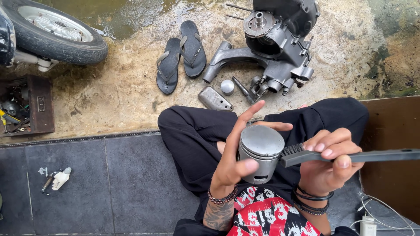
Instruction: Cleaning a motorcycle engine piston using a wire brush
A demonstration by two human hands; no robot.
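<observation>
Wet concrete floor beyond; left hand (232, 164) grip around piston (260, 153), right hand (326, 164) clasping wire brush (345, 156) (handle cut off).

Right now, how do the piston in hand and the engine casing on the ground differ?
The piston is a small, plain, light grey cylinder held upright in the left hand; the casing is large, darker, irregular, and lies untouched on the ground. A brush touches only the piston. Both are bare metal.

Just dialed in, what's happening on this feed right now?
A person sits cross-legged on the floor. The left hand holds a grey metal piston upright, and the right hand grips a dark wire brush with its bristles against the piston's top edge. An engine casing and a pair of sandals lie on the ground ahead.
</observation>
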